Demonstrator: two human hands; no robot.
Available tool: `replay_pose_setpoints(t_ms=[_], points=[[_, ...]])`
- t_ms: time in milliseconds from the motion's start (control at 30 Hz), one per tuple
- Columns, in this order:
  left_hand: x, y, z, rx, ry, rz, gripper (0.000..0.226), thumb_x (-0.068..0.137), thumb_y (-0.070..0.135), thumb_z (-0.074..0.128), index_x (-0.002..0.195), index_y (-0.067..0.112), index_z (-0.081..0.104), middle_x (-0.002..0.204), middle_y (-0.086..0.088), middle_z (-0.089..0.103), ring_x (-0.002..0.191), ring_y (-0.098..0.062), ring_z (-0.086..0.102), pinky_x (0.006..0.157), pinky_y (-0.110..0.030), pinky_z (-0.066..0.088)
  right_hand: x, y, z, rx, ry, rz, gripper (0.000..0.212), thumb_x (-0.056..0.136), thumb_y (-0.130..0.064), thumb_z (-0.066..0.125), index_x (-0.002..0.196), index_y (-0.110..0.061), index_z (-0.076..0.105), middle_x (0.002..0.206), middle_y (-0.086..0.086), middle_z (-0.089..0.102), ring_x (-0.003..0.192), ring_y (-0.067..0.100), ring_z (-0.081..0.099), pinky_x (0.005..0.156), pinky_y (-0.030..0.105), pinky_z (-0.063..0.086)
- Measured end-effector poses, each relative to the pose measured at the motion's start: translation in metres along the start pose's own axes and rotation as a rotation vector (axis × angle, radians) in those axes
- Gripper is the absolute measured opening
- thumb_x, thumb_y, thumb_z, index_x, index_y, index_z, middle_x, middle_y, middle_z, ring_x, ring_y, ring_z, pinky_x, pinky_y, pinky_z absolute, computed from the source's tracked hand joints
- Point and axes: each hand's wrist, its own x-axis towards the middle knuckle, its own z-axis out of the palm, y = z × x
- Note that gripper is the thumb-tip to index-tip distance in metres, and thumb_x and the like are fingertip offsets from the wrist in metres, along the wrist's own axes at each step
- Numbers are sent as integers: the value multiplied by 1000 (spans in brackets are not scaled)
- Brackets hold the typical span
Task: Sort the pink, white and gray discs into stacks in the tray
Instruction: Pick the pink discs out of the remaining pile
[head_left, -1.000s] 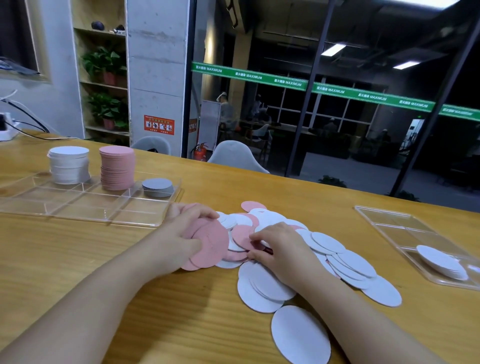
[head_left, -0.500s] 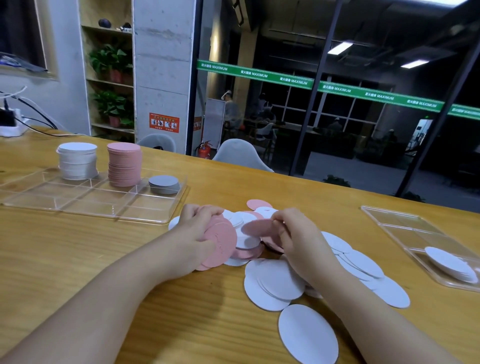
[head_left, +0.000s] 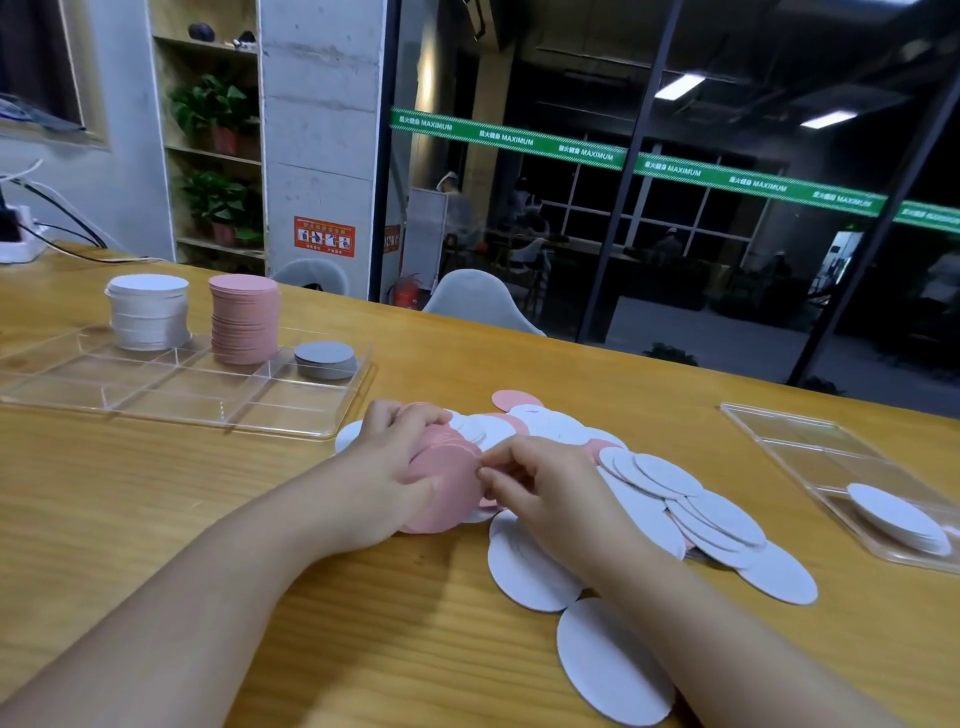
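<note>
My left hand grips a small bunch of pink discs at the left edge of a loose pile of white and pink discs on the wooden table. My right hand is beside it, its fingertips touching the edge of that bunch. At the back left lies a clear divided tray. It holds a tall white stack, a tall pink stack and a low gray stack, each in its own far compartment.
A second clear tray at the right holds a few white discs. Large white discs lie near the table's front edge. A power strip with cables sits at the far left. Glass walls and chairs stand behind the table.
My right hand lifted a pink disc out of the pile and brought it left onto the bunch in my left hand. The left hand stayed in place.
</note>
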Motion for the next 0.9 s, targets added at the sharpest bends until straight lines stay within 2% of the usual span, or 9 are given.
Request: replay_pose_setpoints(t_ms=[67,133,233,300,367,500,667,800,900], points=[[1,0,0,-40,10,8,54,89,15,51,131,44,31,121,14,23,113,-11,43,96,-27,40,0,7,-3,-117,-27,-14,10,90,-19,59,95,-21,67,80,-16,61,75,4,55,69,15,41],[1,1,-3,-111,50,6,54,88,9,51,127,43,36,120,13,26,110,-10,42,87,-22,43,-1,16,-7,-268,-88,-47,9,88,-27,61,94,-21,66,84,-14,55,80,2,49,72,16,37],[2,0,-11,-200,201,-34,52,86,6,52,126,38,42,120,11,27,109,-15,40,81,-31,49,-1,22,-9,-334,-160,-40,16,84,-33,65,93,-20,68,91,-8,54,86,4,42,75,17,35],[5,-2,-15,-180,314,-61,53,85,5,52,129,33,43,120,9,27,110,-17,41,79,-27,43,1,22,-10,-378,-157,-38,20,85,-35,64,98,-20,68,98,-6,56,89,5,41,74,17,32],[7,-5,-18,-152,388,-88,55,85,5,51,132,30,42,120,6,27,106,-16,40,67,-16,35,3,22,-9,-424,-155,-48,23,87,-36,61,103,-21,67,103,-5,57,95,8,44,74,17,30],[7,-7,-18,-152,398,-148,55,86,6,50,135,29,40,120,5,26,100,-15,38,59,-10,29,4,21,-9,-433,-188,-11,29,88,-39,59,108,-18,65,106,-4,56,100,10,46,79,20,36],[6,-6,-18,-184,399,-153,56,86,6,51,136,28,39,119,7,26,101,-13,37,59,-9,28,8,17,-10,-432,-212,55,29,94,-40,49,101,-16,64,101,-3,58,94,11,51,74,20,34],[6,-5,-18,-193,406,-163,56,86,5,52,135,29,39,120,7,26,103,-13,37,56,-9,30,13,16,-7,-627,-192,19,30,101,-30,31,89,-13,52,92,2,56,86,20,53,74,30,37],[6,-6,-17,-177,391,-160,55,86,5,52,134,29,40,119,8,26,100,-12,38,60,-11,30,14,21,-2,-591,-138,38,28,100,-26,32,96,-12,55,95,3,61,88,20,55,74,32,40]])
